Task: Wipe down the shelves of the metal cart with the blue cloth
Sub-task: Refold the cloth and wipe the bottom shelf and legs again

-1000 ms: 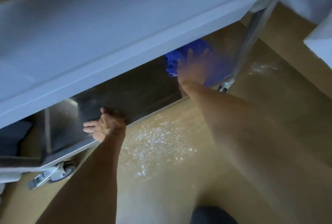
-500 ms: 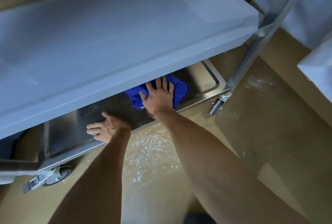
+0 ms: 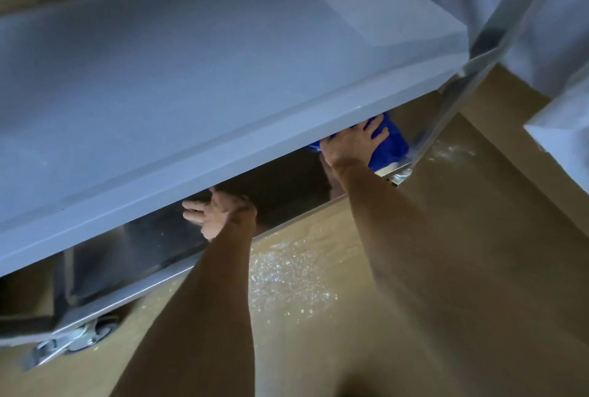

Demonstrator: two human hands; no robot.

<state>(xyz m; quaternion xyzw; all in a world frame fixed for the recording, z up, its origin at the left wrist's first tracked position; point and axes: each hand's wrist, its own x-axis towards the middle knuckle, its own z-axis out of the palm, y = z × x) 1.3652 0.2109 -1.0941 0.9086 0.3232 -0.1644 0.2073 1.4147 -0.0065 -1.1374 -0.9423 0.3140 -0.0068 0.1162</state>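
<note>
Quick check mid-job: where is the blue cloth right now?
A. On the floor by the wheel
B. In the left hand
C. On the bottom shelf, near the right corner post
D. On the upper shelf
C: the right hand presses the blue cloth flat on the bottom shelf, beside the corner post.

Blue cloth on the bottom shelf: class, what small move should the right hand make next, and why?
Probably sweep the blue cloth back leftward along the bottom shelf. The right hand presses it flat at the shelf's far right end, beside the cart leg, so no shelf seems left that way. The left hand rests on the shelf near its front edge.
</note>
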